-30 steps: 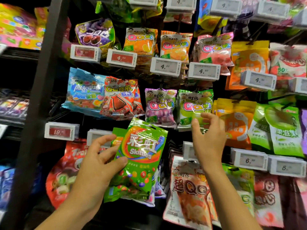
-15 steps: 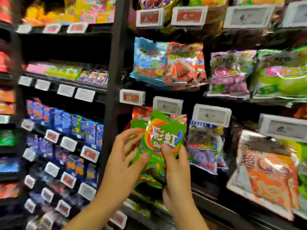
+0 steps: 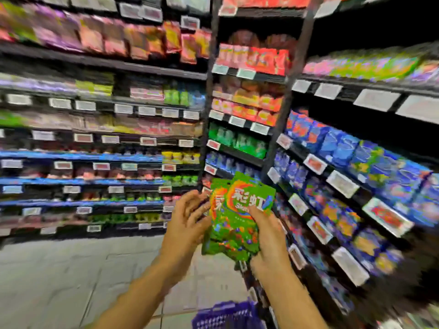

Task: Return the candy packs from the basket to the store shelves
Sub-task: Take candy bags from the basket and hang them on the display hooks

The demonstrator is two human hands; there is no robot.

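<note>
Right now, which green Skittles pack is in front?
The right-hand green pack, showing its full logo; it overlaps the one behind, which peeks out at left.

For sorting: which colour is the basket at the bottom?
Purple, it seems; the basket shows only partly in the blurred head view.

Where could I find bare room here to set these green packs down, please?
Only the grey floor left of the purple basket shows bare. The shelves look crowded with packs, though blurred. Both the left hand and right hand grip the green packs.
</note>
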